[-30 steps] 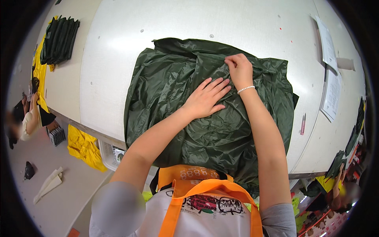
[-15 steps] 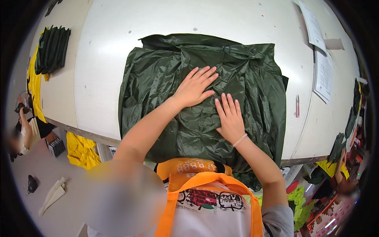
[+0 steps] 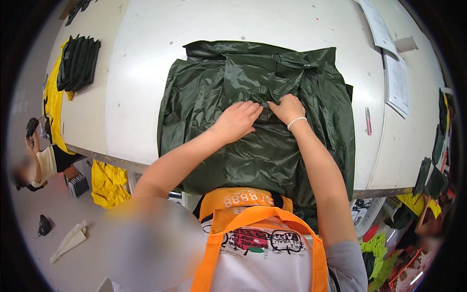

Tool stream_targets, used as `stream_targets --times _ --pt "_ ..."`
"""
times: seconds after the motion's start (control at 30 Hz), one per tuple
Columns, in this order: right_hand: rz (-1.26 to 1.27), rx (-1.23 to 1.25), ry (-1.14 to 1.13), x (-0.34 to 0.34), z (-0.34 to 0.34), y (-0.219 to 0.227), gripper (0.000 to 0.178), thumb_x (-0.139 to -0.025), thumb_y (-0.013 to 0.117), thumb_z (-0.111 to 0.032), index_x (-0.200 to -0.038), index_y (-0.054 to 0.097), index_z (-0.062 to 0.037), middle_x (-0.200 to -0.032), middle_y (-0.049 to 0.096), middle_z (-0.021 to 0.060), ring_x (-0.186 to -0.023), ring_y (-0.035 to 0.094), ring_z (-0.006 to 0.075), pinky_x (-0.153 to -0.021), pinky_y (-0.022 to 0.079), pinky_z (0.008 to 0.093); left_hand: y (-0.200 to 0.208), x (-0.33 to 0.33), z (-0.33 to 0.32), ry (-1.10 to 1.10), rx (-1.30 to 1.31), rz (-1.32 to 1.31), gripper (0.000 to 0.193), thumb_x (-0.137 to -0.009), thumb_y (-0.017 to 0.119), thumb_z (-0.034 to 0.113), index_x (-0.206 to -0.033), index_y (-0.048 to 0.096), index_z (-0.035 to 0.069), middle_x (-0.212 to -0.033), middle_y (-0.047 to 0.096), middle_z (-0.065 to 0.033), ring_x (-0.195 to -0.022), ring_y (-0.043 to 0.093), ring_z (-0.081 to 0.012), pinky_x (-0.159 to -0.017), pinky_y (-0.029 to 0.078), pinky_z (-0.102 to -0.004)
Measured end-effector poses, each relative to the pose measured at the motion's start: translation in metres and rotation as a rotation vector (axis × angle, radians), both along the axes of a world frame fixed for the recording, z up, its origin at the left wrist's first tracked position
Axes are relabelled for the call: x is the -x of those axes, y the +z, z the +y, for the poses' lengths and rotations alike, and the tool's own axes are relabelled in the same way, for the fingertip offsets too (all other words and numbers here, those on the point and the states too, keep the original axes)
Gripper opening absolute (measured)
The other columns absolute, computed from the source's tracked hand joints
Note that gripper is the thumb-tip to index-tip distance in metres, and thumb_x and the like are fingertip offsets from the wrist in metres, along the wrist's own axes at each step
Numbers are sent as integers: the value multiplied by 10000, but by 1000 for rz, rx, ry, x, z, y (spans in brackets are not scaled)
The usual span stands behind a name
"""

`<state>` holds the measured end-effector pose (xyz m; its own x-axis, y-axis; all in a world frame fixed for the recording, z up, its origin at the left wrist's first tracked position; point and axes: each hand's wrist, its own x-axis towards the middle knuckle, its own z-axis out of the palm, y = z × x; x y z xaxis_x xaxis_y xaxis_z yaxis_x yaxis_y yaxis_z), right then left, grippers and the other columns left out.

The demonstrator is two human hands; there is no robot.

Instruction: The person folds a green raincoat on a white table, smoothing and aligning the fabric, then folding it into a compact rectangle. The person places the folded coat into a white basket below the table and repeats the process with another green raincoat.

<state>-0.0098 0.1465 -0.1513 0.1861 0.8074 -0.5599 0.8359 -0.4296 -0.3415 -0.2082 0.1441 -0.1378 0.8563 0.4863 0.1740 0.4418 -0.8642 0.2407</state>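
Note:
A wide, shiny dark green garment [image 3: 253,160], perhaps a raincoat, lies creased on the white table in front of me, its lower edge hanging toward my body. Just left of its middle rests my left hand [image 3: 237,120], palm down, thumb apart from bent fingers whose tips press the cloth. My right hand [image 3: 288,109], with a beaded bracelet at the wrist, is closed, its curled fingers and thumb pinching the fabric close by. A ridge of gathered cloth runs just beyond both hands. Some fingertips are hidden in the folds.
Folded dark green pieces [image 3: 78,63] lie on yellow fabric [image 3: 54,104] at the table's left. Small pink-handled snips [image 3: 368,121] are right of the garment, near paper sheets [image 3: 398,85]. A yellow heap [image 3: 109,184] sits below the table edge. Other people are at both sides.
My hands have gone from lying flat to bending into the cloth. The right moved up and curled its fingers; the left drew slightly nearer me. The fabric is bunched between them.

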Motion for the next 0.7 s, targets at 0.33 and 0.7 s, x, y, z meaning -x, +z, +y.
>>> stream_targets --times 0.33,0.7 --pt "69 -806 383 9 -50 -12 248 -787 686 -268 -936 610 -85 -841 615 77 -828 591 262 -724 446 374 -50 14 34 292 793 -247 155 -819 662 132 -907 681 6 -843 692 -57 -766 653 -178 -682 511 -299" --pt "254 -309 83 -6 12 -27 136 -757 709 -208 -813 641 -105 -712 622 92 -720 613 292 -636 473 403 -39 -2 22 95 -28 -186 298 -741 706 162 -1014 643 60 -967 604 -57 -903 593 -246 -794 481 -354"
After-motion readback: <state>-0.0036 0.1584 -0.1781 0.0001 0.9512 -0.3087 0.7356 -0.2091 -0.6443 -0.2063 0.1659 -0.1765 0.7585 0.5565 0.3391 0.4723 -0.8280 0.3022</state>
